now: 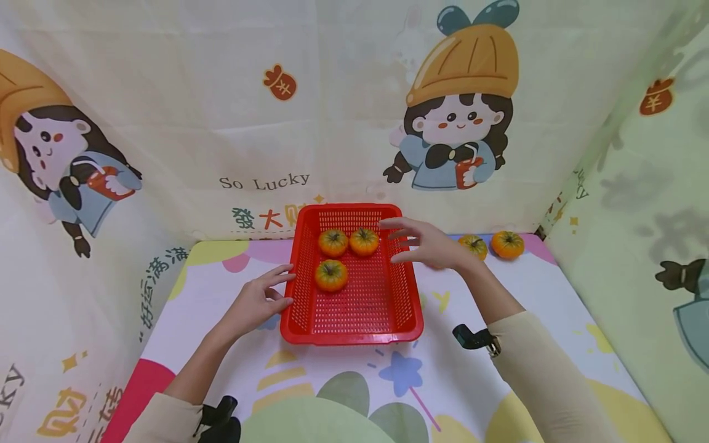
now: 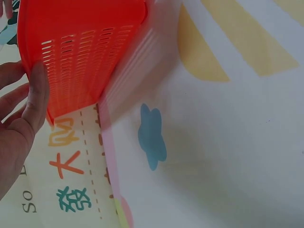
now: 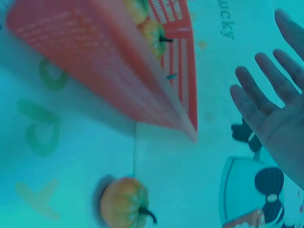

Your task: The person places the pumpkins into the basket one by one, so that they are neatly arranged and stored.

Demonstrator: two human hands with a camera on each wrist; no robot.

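Note:
A red plastic basket (image 1: 354,338) with slotted walls stands on the table, and three small orange-green pumpkins (image 1: 331,276) sit in its left and far parts. My left hand (image 1: 259,301) is at the basket's left side, its fingertips touching the rim with the fingers loosely extended. Over the basket's far right rim hovers my right hand (image 1: 423,243), fingers spread and nothing in them. In the right wrist view its palm and fingers are apart from the basket. Right of the basket lies a pumpkin (image 1: 473,245), partly covered by the right hand and forearm.
Another pumpkin (image 1: 507,245) lies at the table's far right edge. A printed cloth wall (image 1: 343,135) rises directly behind the table, with more cloth on both sides. The tabletop (image 1: 471,387) carries a colourful printed pattern.

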